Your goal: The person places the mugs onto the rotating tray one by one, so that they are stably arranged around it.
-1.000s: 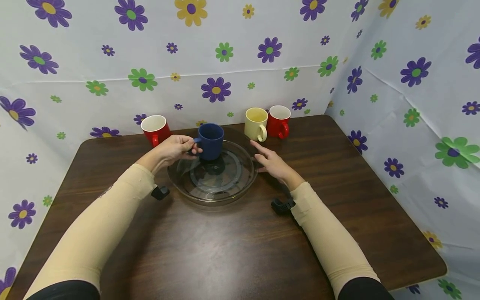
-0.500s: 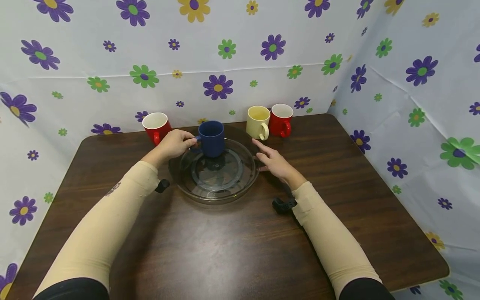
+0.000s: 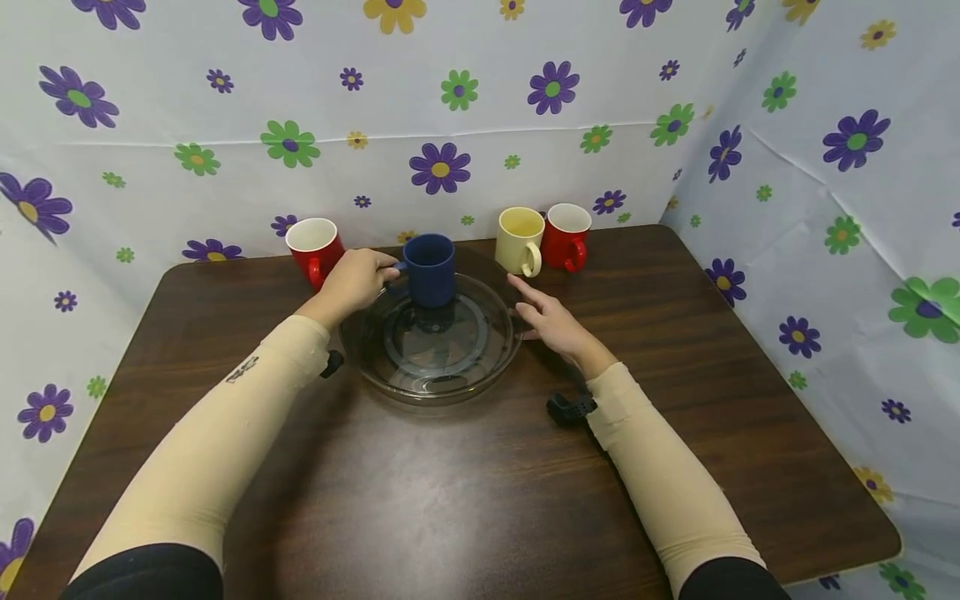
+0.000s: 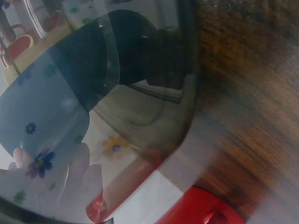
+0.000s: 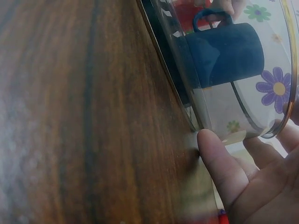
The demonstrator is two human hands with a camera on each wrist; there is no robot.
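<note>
My left hand pinches the handle of an upright blue mug, which is in or just over the back part of a round, clear, smoky dish. Whether the mug's base touches the dish floor I cannot tell. My right hand is at the dish's right side, fingers extended. In the right wrist view its thumb touches the dish's clear wall, with the blue mug showing through. The left wrist view looks through the dish; there the left-hand fingers are partly veiled by reflections.
A red mug with a white inside stands left of the dish, near my left hand. Behind and right of the dish stand a yellow mug and another red mug. The brown table meets a flower-print cloth at the back.
The blue mug has shifted slightly back and to the right over the dish with my left hand, which has turned so its fingers show less. My right hand stays at the dish. The head view tilted slightly.
</note>
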